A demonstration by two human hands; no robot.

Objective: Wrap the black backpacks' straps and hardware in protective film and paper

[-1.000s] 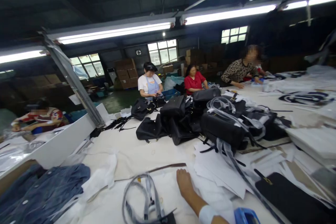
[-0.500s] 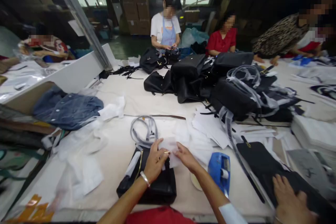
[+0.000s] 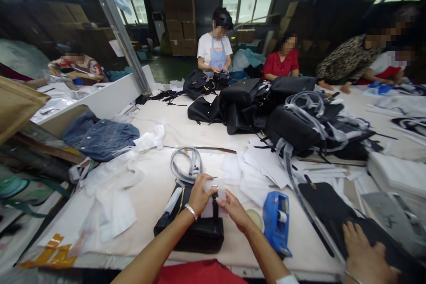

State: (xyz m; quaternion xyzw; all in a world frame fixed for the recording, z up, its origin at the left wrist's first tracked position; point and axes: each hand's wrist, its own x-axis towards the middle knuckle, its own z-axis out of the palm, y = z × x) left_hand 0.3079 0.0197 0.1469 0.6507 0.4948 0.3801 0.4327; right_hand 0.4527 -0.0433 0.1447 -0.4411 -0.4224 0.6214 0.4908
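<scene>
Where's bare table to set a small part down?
Beyond the brown strip, between denim garment and black bag pile: mostly bare. Nearer, another gap between crumpled white tissue and the near black bag. Crowded: right side, with paper sheets, blue dispenser and black panel, a co-worker's hand on it.

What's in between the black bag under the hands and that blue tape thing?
In the head view, a pale round thing lies between the black bag and the blue tape dispenser, and the right forearm crosses that gap.
</scene>
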